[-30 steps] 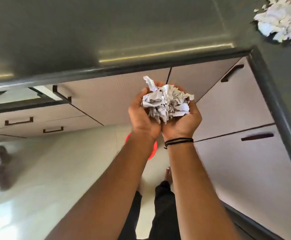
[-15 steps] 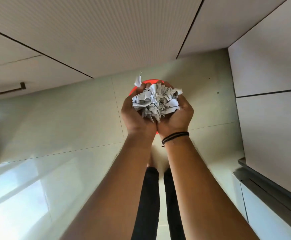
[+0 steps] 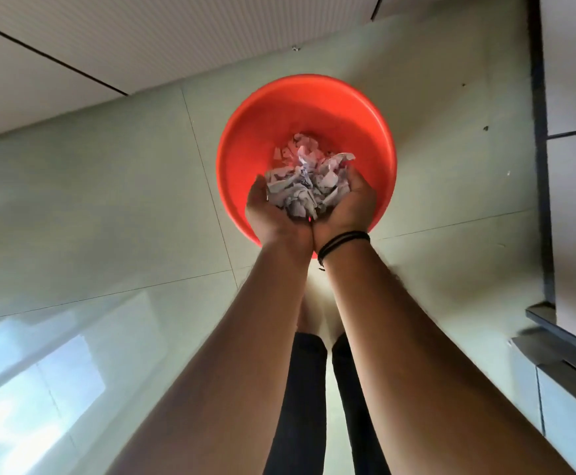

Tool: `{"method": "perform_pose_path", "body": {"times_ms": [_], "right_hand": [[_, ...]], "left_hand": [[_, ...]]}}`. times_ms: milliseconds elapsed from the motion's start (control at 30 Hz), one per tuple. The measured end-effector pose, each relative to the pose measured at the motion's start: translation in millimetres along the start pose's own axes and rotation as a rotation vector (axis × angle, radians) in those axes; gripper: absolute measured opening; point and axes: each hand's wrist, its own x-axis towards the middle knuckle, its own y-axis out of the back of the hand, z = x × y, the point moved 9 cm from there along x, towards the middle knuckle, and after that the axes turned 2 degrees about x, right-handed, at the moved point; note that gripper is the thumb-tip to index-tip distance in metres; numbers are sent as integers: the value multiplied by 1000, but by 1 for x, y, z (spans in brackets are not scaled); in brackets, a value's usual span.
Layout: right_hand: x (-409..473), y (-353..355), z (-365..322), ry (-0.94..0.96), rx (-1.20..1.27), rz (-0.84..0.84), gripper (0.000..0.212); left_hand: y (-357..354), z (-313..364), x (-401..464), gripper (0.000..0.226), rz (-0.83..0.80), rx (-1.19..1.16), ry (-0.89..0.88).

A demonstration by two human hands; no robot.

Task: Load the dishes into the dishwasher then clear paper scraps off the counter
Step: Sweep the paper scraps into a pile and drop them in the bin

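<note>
Where the head camera looks straight down, the left hand (image 3: pixel 273 214) and the right hand (image 3: pixel 346 207) are pressed side by side, heels touching, cupped together over an orange-red tub (image 3: pixel 245 142). Both hands curl round a heap of paper scraps (image 3: pixel 305 190): crumpled, torn white pieces with grey folds and faint dark marks, bunched into a loose ball that rises above the palms. The left hand's fingers bend up along the heap's left edge; the right hand's bend up along its right edge, where one twisted strip sticks out past the fingertips. More scraps (image 3: pixel 300 147) of the same white paper lie inside the tub, beyond the hands, tinted pink by its wall. The tub is round, with a smooth plain rim, and stands on a pale tiled floor (image 3: pixel 108 200). A black cord bracelet (image 3: pixel 343 243) circles the right wrist. Below the forearms, dark trouser legs (image 3: pixel 300 389) and a bare foot show. Pale cabinet fronts (image 3: pixel 125 36) run along the top edge, and a dark-edged panel (image 3: pixel 574 63) runs down the right.
</note>
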Motion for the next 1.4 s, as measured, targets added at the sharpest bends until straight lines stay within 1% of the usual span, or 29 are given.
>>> {"method": "perform_pose_path", "body": {"times_ms": [100, 167, 233, 300, 333, 400, 467, 567, 667, 733, 867, 967, 1100, 1200, 1300, 1400], "right_hand": [[10, 1, 0, 47, -36, 80, 35], [14, 2, -2, 65, -40, 128, 23], [15, -1, -3, 69, -66, 161, 18], [15, -1, -5, 65, -111, 212, 23], [15, -2, -7, 60, -128, 231, 25], [13, -8, -10, 50, -128, 247, 24], [13, -15, -13, 50, -114, 233, 26], [8, -25, -18, 53, -128, 205, 35], [-6, -28, -23, 29, -169, 200, 32], [-20, -31, -28, 13, -205, 178, 32], [-77, -47, -57, 19, -227, 141, 35], [-133, -59, -89, 62, -204, 162, 36], [-223, -94, -131, 99, -149, 114, 36], [-304, -125, -169, 148, -125, 80, 35], [-388, -157, -203, 203, -118, 27, 36], [-473, -189, -238, 267, -153, -52, 39]], "left_hand": [[4, 7, 21, 42, 25, -9, -41], [8, 10, 28, 44, 77, 1, -39], [10, 12, 31, 44, 118, 62, -27], [9, 14, 34, 39, 147, 90, -23], [8, 15, 36, 40, 150, 82, -21], [3, 17, 36, 50, 155, 82, -25], [-3, 20, 36, 54, 153, 72, -40], [-12, 22, 32, 53, 142, 61, -45], [-17, 22, 16, 47, 135, 75, -30], [-23, 21, -1, 47, 128, 71, -15], [-50, 21, -62, 50, 99, 96, -4], [-76, 23, -123, 43, 78, 116, 0], [-121, 37, -220, 34, 46, 138, 10], [-163, 48, -305, 28, -19, 201, 39], [-200, 65, -388, 25, -96, 250, 31], [-236, 82, -471, 23, -207, 350, 12]]}}
